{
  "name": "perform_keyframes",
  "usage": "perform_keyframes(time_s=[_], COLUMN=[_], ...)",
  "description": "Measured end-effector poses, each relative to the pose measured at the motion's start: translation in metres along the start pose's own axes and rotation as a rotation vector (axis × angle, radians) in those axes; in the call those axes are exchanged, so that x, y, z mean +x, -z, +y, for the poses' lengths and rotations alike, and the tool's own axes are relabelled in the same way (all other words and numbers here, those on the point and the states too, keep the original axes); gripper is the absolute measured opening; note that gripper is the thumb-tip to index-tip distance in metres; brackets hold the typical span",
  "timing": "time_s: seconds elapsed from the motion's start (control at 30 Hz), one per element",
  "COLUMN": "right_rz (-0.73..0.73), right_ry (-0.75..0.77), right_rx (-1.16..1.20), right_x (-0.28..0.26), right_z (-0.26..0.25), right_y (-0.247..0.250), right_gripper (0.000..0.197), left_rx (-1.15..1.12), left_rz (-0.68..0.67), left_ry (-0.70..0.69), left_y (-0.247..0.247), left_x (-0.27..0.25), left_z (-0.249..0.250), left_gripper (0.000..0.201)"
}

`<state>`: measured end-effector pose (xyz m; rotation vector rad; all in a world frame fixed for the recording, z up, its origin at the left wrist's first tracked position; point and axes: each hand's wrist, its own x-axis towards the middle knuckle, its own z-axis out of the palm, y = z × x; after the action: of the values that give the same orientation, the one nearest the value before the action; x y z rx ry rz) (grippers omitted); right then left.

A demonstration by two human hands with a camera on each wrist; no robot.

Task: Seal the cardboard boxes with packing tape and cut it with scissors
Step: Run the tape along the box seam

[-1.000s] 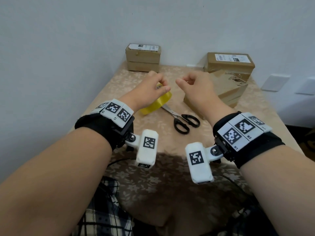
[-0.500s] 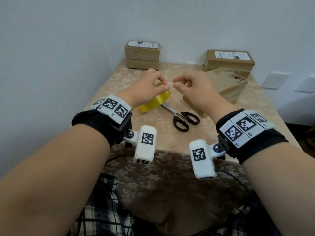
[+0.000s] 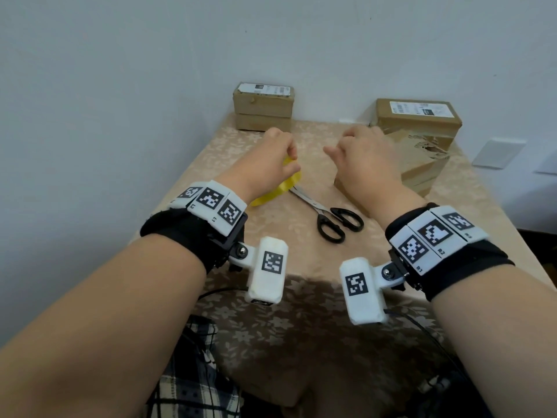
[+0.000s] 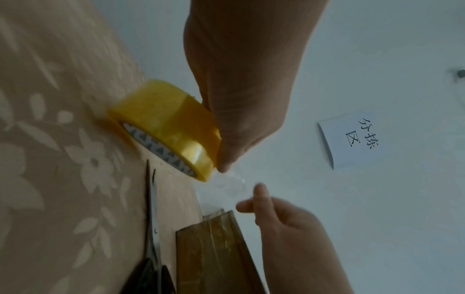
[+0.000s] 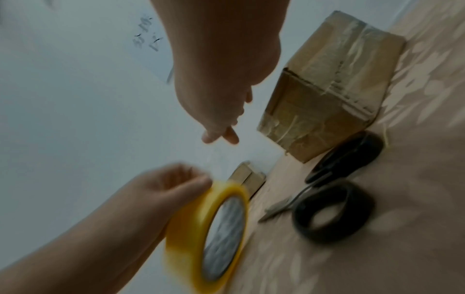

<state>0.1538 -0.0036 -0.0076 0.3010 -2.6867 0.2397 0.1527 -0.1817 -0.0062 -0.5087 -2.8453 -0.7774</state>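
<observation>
My left hand (image 3: 291,159) grips a yellow roll of packing tape (image 3: 284,185) just above the table, thumb and fingers curled over its rim (image 4: 176,127). A short clear strip (image 4: 231,179) runs from the roll towards my right hand (image 3: 331,150), whose thumb and forefinger are pinched together at the strip's end (image 5: 220,137). Black-handled scissors (image 3: 328,218) lie flat on the table below and between the hands. A taped cardboard box (image 3: 422,164) sits right behind my right hand, partly hidden by it.
Two more cardboard boxes with white labels stand against the wall, one at back left (image 3: 262,111) and one at back right (image 3: 419,119). The table (image 3: 271,327) has a beige flowered cloth. A paper sign (image 4: 352,139) hangs on the wall.
The hands met half a second ago with a thin strip between their fingertips. They have since drawn apart, the right hand moving right while the left stays on the roll.
</observation>
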Motion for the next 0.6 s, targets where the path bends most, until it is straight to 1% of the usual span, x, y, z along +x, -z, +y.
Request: perform_keyframes(time_s=[0.07,0.13,0.17,0.2,0.27,0.33,0.4,0.47,0.53,0.57,0.6], right_rz=[-0.032,-0.133,-0.165,-0.171,-0.151,-0.125,-0.102,-0.083,-0.061,-0.054,-0.047], right_ry=[-0.056,-0.107,-0.113,-0.106,-0.078,-0.042,0.024,0.085,0.077,0.043,0.001], right_rx=[-0.087,-0.148,-0.182,-0.208,-0.193,-0.112,-0.032,0.086,0.231,0.314,0.394], right_x=[0.001,0.001,-0.001,-0.002,-0.004,-0.006,-0.010,-0.015,-0.019,-0.021,-0.022], right_z=[0.014,0.030,0.035,0.038,0.038,0.037,0.043,0.051,0.056,0.058,0.059], right_y=[-0.003,-0.010,-0.015,-0.018,-0.018,-0.013,-0.010,-0.008,-0.006,-0.005,-0.002], right_gripper=[0.054,0.062,0.063,0.060,0.046,0.029,0.021,0.025,0.029,0.029,0.027], left_rx=[0.061,0.086,0.111,0.157,0.274,0.349,0.383,0.428,0.499,0.524,0.523], left_rz=[0.010,0.017,0.013,0.000,-0.033,-0.061,-0.100,-0.169,-0.194,-0.182,-0.152], left_ry=[0.054,0.085,0.084,0.074,0.048,0.050,0.072,0.102,0.103,0.072,0.006], left_y=[0.004,0.006,0.006,0.005,-0.001,-0.004,-0.006,-0.009,-0.012,-0.014,-0.017], left_x=[-0.001,-0.003,-0.003,-0.003,-0.001,0.000,0.000,0.000,0.001,0.002,0.004], left_z=[-0.011,-0.018,-0.019,-0.019,-0.018,-0.020,-0.024,-0.022,-0.011,-0.002,0.007], left_gripper=[0.020,0.022,0.023,0.027,0.036,0.039,0.038,0.039,0.042,0.046,0.050])
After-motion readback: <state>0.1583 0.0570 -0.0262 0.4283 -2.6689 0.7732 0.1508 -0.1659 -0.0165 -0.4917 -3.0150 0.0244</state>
